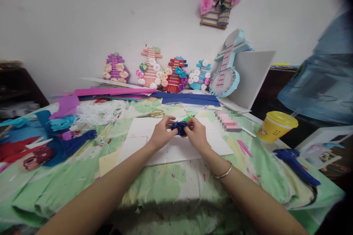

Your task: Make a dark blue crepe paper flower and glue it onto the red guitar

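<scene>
Between my two hands is a dark blue crumpled paper flower (pixel 179 127), held above a white board (pixel 171 152) on the table. My left hand (pixel 163 131) grips its left side with curled fingers. From the right, my right hand (pixel 196 132) pinches the same flower, and a bangle circles that wrist. Just behind the flower lies a green pen-like thing (pixel 189 118), partly hidden by the fingers. Gold-handled scissors (pixel 156 114) rest at the board's far edge.
Paper-flowered toy instruments (pixel 174 77) lean on the wall. White string (pixel 102 112) and coloured paper scraps (pixel 64 106) lie left. On the right are a yellow-lidded cup (pixel 275 126), a blue glue gun (pixel 298 165) and a large water bottle (pixel 322 69).
</scene>
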`<state>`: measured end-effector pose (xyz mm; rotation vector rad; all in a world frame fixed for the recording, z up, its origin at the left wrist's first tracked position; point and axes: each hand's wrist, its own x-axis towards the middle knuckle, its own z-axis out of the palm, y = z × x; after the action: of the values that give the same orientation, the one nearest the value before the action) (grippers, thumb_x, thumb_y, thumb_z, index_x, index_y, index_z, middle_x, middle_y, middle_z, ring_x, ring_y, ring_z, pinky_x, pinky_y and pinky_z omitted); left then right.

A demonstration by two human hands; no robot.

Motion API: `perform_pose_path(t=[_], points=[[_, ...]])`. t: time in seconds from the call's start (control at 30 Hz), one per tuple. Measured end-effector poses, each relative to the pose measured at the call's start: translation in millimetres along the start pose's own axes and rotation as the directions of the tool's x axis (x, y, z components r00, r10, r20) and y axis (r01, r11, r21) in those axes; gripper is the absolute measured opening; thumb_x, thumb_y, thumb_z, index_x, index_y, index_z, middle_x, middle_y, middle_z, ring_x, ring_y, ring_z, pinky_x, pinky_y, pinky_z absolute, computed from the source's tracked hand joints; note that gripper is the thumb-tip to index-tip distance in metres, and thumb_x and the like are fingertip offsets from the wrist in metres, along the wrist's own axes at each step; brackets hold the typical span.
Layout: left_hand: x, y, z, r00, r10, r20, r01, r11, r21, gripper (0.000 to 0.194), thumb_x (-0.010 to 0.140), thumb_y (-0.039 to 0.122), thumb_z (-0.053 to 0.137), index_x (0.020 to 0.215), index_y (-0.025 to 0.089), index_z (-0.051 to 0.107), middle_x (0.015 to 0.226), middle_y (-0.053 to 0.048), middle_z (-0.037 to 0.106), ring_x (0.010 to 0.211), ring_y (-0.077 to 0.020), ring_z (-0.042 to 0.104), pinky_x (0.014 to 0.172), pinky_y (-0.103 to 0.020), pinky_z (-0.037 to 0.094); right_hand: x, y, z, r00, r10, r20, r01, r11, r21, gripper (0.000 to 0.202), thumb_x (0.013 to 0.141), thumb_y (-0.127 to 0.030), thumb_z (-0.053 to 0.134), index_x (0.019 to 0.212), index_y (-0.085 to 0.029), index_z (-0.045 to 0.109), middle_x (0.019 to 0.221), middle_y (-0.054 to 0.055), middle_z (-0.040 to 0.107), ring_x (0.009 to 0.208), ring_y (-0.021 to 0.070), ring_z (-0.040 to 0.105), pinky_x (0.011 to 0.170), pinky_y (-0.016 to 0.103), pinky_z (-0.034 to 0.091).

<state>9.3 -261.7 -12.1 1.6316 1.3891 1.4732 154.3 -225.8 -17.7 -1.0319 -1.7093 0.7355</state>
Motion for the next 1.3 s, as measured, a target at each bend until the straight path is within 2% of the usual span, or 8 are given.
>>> perform_pose_path(t=[0.1,0.23,0.37,0.53,0.73,0.93,1.13,1.3], points=[[0.9,-2.6,0.2,0.999,-0.039,0.036,0.042,0.997,-0.061,0.034,0.061,0.013,0.057,0.095,0.015,0.056,0.097,-0.008,0.062,0.083,-0.0194,0.064,0.058,-0.028,0.057,1.6,1.2,1.0,0.997,0.075,0.028,-0.079,0.987,0.138,0.012,0.066,-0.017,0.051,0.077,-0.020,0.050,0.071,-0.001,0.058,0.055,0.0145,0.062,0.044,0.026,0.053],[2.5,-5.4,-1.1,1.000,-0.022,0.004,0.022,0.998,-0.064,0.030,0.062,0.011,0.053,0.091,0.015,0.058,0.089,-0.006,0.063,0.083,-0.0180,0.063,0.062,-0.027,0.057,0.3,-2.0,2.3,0.990,0.096,0.100,-0.111,0.980,0.167,0.019,0.065,-0.016,0.051,0.084,-0.019,0.054,0.072,-0.001,0.059,0.057,0.0141,0.063,0.044,0.027,0.056],[4.3,-5.4,-3.0,1.000,-0.018,0.000,0.018,0.994,-0.106,0.022,0.068,0.018,0.054,0.090,0.015,0.059,0.085,-0.004,0.064,0.080,-0.0173,0.063,0.066,-0.029,0.055,-0.3,-3.0,1.9,0.988,0.078,0.135,-0.099,0.983,0.153,0.013,0.070,-0.021,0.051,0.082,-0.018,0.056,0.072,0.000,0.060,0.055,0.0137,0.063,0.045,0.026,0.055],[5.2,-3.0,-3.5,1.000,-0.006,-0.013,0.004,0.990,-0.140,0.018,0.072,0.024,0.056,0.086,0.015,0.061,0.082,-0.004,0.064,0.079,-0.0169,0.061,0.070,-0.029,0.051,0.5,-1.6,0.8,0.984,0.109,0.142,-0.129,0.982,0.136,0.010,0.074,-0.026,0.050,0.078,-0.018,0.054,0.069,-0.001,0.060,0.046,0.0128,0.062,0.040,0.023,0.051],[5.5,0.6,-3.2,0.992,-0.124,0.024,0.125,0.951,-0.282,0.023,0.071,0.032,0.057,0.086,0.015,0.060,0.076,-0.003,0.062,0.069,-0.0148,0.059,0.061,-0.027,0.051,-0.2,-5.3,0.5,0.983,0.075,0.167,-0.100,0.984,0.149,0.011,0.072,-0.024,0.050,0.079,-0.018,0.056,0.059,-0.005,0.054,0.035,0.0055,0.048,0.036,0.017,0.038],[5.6,2.5,-5.8,0.982,-0.189,0.011,0.183,0.930,-0.318,0.022,0.070,0.033,0.059,0.080,0.014,0.059,0.066,0.000,0.061,0.059,-0.0116,0.056,0.057,-0.024,0.049,-1.4,-9.5,1.7,0.954,0.145,0.262,-0.223,0.928,0.298,0.012,0.068,-0.026,0.053,0.076,-0.018,0.052,0.058,-0.007,0.051,0.035,0.0046,0.044,0.034,0.017,0.032],[6.8,-1.4,-6.8,0.987,-0.157,0.021,0.155,0.938,-0.310,0.024,0.070,0.037,0.059,0.077,0.014,0.058,0.060,0.001,0.058,0.053,-0.0110,0.054,0.054,-0.024,0.047,-1.5,-9.8,1.1,0.933,0.160,0.323,-0.285,0.877,0.388,0.019,0.064,-0.028,0.060,0.078,-0.018,0.052,0.067,-0.005,0.054,0.038,0.0042,0.047,0.036,0.018,0.035],[5.3,1.3,-7.4,0.998,-0.066,0.023,0.070,0.965,-0.252,0.022,0.072,0.034,0.059,0.078,0.013,0.061,0.069,-0.001,0.059,0.063,-0.0128,0.056,0.056,-0.023,0.046,-1.3,-8.6,2.2,0.934,0.184,0.307,-0.299,0.873,0.386,0.019,0.066,-0.031,0.060,0.076,-0.017,0.052,0.064,-0.006,0.053,0.037,0.0041,0.046,0.035,0.017,0.035]])
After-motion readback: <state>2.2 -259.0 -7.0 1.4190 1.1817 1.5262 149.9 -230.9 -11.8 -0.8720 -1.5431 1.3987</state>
